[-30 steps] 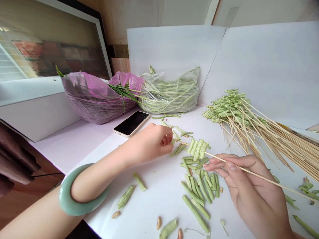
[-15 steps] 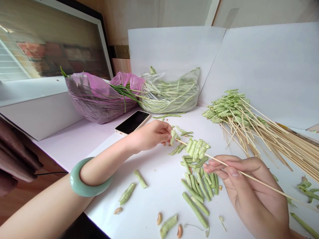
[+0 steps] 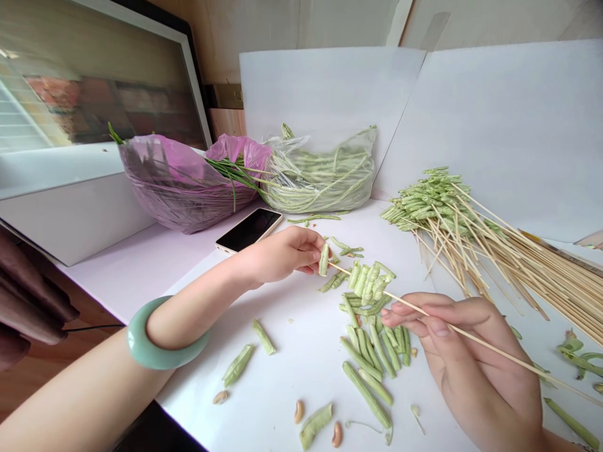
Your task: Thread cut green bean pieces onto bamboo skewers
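Between the thumb and fingers of my left hand point(image 3: 294, 254) is a short piece of green bean point(image 3: 323, 259), held at the tip of a bamboo skewer point(image 3: 490, 344). My right hand point(image 3: 475, 358) pinches that skewer along its shaft, thumb against fingers. Several bean pieces point(image 3: 368, 280) are threaded side by side on the skewer between my hands. Beneath them, a pile of cut bean pieces point(image 3: 377, 351) lies on the white table surface point(image 3: 264, 402). I cannot tell whether the tip has pierced the held piece.
A heap of threaded bean skewers point(image 3: 433, 201) lies at the right with many bare sticks. At the back stand a clear bag of long beans point(image 3: 325, 172) and a purple bag point(image 3: 174, 188). A phone point(image 3: 249, 230) lies near my left wrist. Loose seeds point(image 3: 337, 434) are scattered in front.
The bean piece in my left hand has turned slightly and sits a little further left and lower. My right hand keeps its hold on the skewer. The whole view has shifted slightly.
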Available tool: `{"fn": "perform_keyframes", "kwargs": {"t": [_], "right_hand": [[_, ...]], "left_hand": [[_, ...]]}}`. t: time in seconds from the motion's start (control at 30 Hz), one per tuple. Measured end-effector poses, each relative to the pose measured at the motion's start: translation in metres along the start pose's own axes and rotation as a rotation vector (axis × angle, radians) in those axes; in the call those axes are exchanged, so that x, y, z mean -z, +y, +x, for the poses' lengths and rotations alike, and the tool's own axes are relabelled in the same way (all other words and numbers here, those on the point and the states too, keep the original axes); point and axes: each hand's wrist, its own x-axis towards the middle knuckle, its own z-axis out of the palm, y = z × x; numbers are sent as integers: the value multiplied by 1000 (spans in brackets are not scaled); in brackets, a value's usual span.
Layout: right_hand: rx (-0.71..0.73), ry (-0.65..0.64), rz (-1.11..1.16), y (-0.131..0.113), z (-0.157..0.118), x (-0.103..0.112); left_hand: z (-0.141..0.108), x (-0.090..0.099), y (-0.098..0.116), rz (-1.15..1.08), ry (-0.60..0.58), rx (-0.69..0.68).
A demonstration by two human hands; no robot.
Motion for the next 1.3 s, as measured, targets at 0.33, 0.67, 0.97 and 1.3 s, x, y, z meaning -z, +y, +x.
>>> {"fn": "perform_keyframes", "kwargs": {"t": [0.33,0.67,0.97,1.3], "right_hand": [[9,-26,-8,0,-2,2],[33,-84,-12,-1,-4,2],[94,-65,-84,-3,-1,0],[100,-92,-99,-5,-6,2]], "left_hand": [[0,-1,2,-26,-17,-10],[0,-5,4,-79,-8,-2],[-2,-3,6,-64,34,-1],[-1,-1,2,-42,63,-3]]}}
